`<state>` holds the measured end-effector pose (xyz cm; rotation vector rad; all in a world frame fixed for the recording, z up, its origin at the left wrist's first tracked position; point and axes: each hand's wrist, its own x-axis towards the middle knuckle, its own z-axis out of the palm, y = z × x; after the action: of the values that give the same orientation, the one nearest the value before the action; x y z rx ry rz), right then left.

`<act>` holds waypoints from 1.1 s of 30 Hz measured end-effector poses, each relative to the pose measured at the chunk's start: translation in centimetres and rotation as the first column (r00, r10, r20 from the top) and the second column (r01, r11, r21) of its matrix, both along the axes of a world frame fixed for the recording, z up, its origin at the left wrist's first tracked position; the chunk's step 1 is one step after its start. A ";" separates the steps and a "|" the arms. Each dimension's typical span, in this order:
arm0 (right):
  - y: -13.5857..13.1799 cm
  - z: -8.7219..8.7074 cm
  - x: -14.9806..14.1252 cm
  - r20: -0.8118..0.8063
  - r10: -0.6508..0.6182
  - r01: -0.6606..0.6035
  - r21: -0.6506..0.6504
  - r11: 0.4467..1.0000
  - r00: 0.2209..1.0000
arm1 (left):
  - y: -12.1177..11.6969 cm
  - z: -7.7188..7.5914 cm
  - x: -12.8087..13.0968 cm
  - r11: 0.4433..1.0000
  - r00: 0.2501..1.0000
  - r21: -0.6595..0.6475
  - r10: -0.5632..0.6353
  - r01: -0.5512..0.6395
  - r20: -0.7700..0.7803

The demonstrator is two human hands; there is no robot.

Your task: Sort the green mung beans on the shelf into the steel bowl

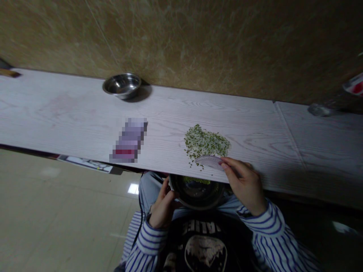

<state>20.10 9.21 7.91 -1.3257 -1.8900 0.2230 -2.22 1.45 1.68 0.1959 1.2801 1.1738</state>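
Note:
My left hand [164, 207] grips the left rim of a dark metal bowl [195, 202], held just below the table's front edge. Some green grains show inside the bowl near its far side. Between thumb and fingers of my right hand [246, 183] is a thin, translucent purplish piece with a curved edge, like a scraper [210, 161]. The scraper touches the near side of a spread heap of mixed green and white grains [207, 141] on the table. A few stray grains lie between the heap and the edge.
The pale wood-grain table [170, 109] runs along a marbled wall [181, 45]. On it stand a small steel bowl [122, 86] at the back and a blurred-out flat rectangular object [129, 141] left of the grains. At the far right is a clear plastic bottle [320, 109].

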 end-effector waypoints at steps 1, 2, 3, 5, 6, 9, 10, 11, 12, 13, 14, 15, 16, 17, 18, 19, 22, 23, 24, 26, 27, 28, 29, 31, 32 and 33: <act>0.0 0.1 -0.1 0.000 0.000 0.000 0.004 1.000 1.000 | 0.0 -0.1 0.0 1.000 1.000 -0.002 0.001 -0.001 0.002; 0.1 0.1 -0.1 0.002 0.001 -0.001 0.009 1.000 1.000 | 0.0 -0.1 0.0 1.000 1.000 -0.001 0.000 0.000 0.005; 0.1 0.1 -0.2 0.006 0.000 0.000 0.011 1.000 1.000 | 0.0 -0.2 0.0 1.000 1.000 0.003 -0.003 0.003 0.008; 0.2 0.1 -0.3 0.014 -0.003 0.003 0.012 1.000 1.000 | -0.1 -0.2 0.0 1.000 1.000 0.012 -0.012 0.011 0.013; 0.2 0.1 -0.3 0.018 -0.004 0.003 0.011 1.000 1.000 | 0.0 -0.2 -0.1 1.000 1.000 0.012 -0.011 0.011 0.014; 0.2 0.0 -0.4 0.022 0.002 -0.002 0.018 1.000 1.000 | 0.0 0.0 -0.1 1.000 1.000 0.010 -0.004 0.004 0.019; 0.2 0.0 -0.4 0.021 0.001 -0.002 0.020 1.000 1.000 | 0.0 0.0 -0.1 1.000 1.000 0.013 -0.006 0.006 0.023; 0.2 0.0 -0.3 0.018 -0.002 0.001 0.018 1.000 1.000 | 0.0 0.1 -0.1 1.000 1.000 0.019 -0.009 0.008 0.029; 0.3 0.0 -0.3 0.015 -0.006 0.006 0.012 1.000 1.000 | 0.0 0.1 -0.2 1.000 0.999 0.027 -0.013 0.012 0.034; 0.3 0.0 -0.2 0.011 -0.010 0.010 0.004 1.000 1.000 | 0.0 0.2 -0.2 0.999 0.999 0.033 -0.017 0.016 0.038; 0.3 -0.1 -0.1 0.008 -0.015 0.015 -0.006 1.000 1.000 | 0.0 0.2 -0.2 0.999 0.999 0.035 -0.023 0.021 0.036; 0.3 -0.1 0.0 0.007 -0.017 0.017 -0.017 1.000 1.000 | 0.0 0.2 -0.2 0.999 0.999 0.035 -0.027 0.026 0.031; 0.3 -0.1 0.1 0.005 -0.018 0.018 -0.026 0.999 1.000 | 0.0 0.2 -0.3 0.999 0.999 0.034 -0.029 0.028 0.026; 0.2 -0.1 0.1 0.004 -0.019 0.019 -0.034 0.999 1.000 | 0.0 0.1 -0.3 0.999 0.999 0.031 -0.030 0.029 0.021; 0.2 -0.1 0.2 0.004 -0.019 0.019 -0.041 0.999 1.000 | 0.0 0.1 -0.3 0.999 0.999 0.028 -0.032 0.032 0.017; 0.1 -0.1 0.2 0.003 -0.017 0.017 -0.047 0.999 1.000 | 0.0 0.1 -0.3 0.999 0.999 0.027 -0.034 0.033 0.016; -0.1 -0.1 0.1 -0.002 -0.011 0.010 -0.055 0.998 1.000 | 0.0 0.2 -0.2 0.999 0.999 0.033 -0.033 0.032 0.022; -0.2 -0.1 0.0 -0.004 -0.008 0.008 -0.053 0.999 1.000 | 0.0 0.3 -0.2 0.999 0.999 0.036 -0.031 0.030 0.025; -0.2 0.0 -0.1 -0.004 -0.006 0.005 -0.051 0.999 1.000 | 0.0 0.4 -0.2 0.999 0.999 0.039 -0.031 0.029 0.028; -0.2 0.0 -0.3 -0.004 0.000 -0.001 -0.044 0.999 1.000 | 0.0 0.4 -0.2 0.999 0.999 0.040 -0.032 0.031 0.033; -0.1 0.0 -0.5 -0.003 0.004 -0.005 -0.040 0.999 1.000 | 0.0 0.4 -0.2 0.999 0.999 0.040 -0.032 0.030 0.035; -0.1 -0.1 -0.5 -0.001 0.007 -0.007 -0.037 0.999 1.000 | 0.0 0.4 -0.2 0.999 0.999 0.038 -0.027 0.025 0.036; 0.0 -0.1 -0.6 0.001 0.008 -0.008 -0.034 0.999 1.000 | 0.0 0.3 -0.3 0.999 0.999 0.034 -0.017 0.016 0.038; 0.1 -0.1 -0.5 0.001 0.001 -0.001 -0.027 1.000 1.000 | -0.1 0.2 -0.3 1.000 0.999 0.025 -0.001 0.000 0.036; 0.2 -0.2 -0.4 -0.001 -0.009 0.009 -0.028 1.000 1.000 | -0.1 0.1 -0.3 1.000 0.999 0.022 0.002 -0.002 0.033; 0.2 -0.2 -0.3 -0.004 -0.022 0.021 -0.032 0.999 1.000 | -0.1 0.1 -0.3 1.000 0.999 0.022 0.002 -0.002 0.032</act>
<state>19.84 9.44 7.74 -1.3653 -1.8745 0.2465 -2.55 1.37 1.77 0.1914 1.2402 1.1886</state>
